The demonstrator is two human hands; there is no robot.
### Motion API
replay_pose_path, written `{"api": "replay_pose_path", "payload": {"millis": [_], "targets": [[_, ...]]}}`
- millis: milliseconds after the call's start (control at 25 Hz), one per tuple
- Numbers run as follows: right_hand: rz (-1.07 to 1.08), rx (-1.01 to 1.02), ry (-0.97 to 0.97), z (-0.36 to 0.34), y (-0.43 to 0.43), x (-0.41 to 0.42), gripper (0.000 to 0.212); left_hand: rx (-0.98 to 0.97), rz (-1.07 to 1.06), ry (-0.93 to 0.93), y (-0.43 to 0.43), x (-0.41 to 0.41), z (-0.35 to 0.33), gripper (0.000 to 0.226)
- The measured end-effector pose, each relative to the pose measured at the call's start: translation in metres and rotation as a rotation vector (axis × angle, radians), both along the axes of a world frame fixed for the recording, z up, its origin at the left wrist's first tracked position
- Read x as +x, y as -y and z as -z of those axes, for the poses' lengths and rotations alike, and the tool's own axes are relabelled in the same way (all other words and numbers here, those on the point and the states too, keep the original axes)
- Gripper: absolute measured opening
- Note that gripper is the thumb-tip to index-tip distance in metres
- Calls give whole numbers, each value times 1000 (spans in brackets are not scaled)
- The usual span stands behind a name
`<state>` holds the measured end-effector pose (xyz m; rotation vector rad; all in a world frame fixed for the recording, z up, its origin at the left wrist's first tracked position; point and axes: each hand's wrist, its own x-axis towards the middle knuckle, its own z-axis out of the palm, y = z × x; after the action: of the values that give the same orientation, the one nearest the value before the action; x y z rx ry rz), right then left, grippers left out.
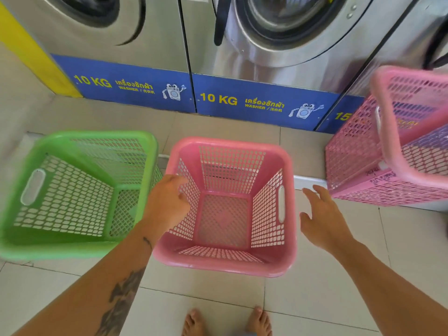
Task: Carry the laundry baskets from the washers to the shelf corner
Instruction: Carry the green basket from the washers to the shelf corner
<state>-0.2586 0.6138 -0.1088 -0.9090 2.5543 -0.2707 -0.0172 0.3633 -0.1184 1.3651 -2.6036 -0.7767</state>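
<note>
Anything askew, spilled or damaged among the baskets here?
Only the pink basket on the right: it looks tipped over, its opening turned sideways, while the green basket and the middle pink basket stand upright. No spill or damage shows.

Beige floor tiles (315,299) with dark grout lines, evenly bright light and no hard shadows. Steel front-load washers (150,44) run in a row from 11 to 1 o'clock. Their blue base panels (135,93) read "10 KG" in yellow. Yellow wall strip (31,52) at 10 o'clock. Low white ledge (308,181) on the floor at 2 o'clock.
</note>
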Motion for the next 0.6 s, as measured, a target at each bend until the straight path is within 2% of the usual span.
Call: {"api": "replay_pose_path", "payload": {"millis": [160,320,600], "targets": [[-31,-78,-34,-76,-35,-27,62,17,19,-141,-32,-42,-77,41],[-53,-171,-121,-125,-83,-93,53,-28,82,-217,-76,-124,-127,39],[-30,-269,-143,-131,-191,-249,61,14,125,-261,-198,-305,-125,39]]}}
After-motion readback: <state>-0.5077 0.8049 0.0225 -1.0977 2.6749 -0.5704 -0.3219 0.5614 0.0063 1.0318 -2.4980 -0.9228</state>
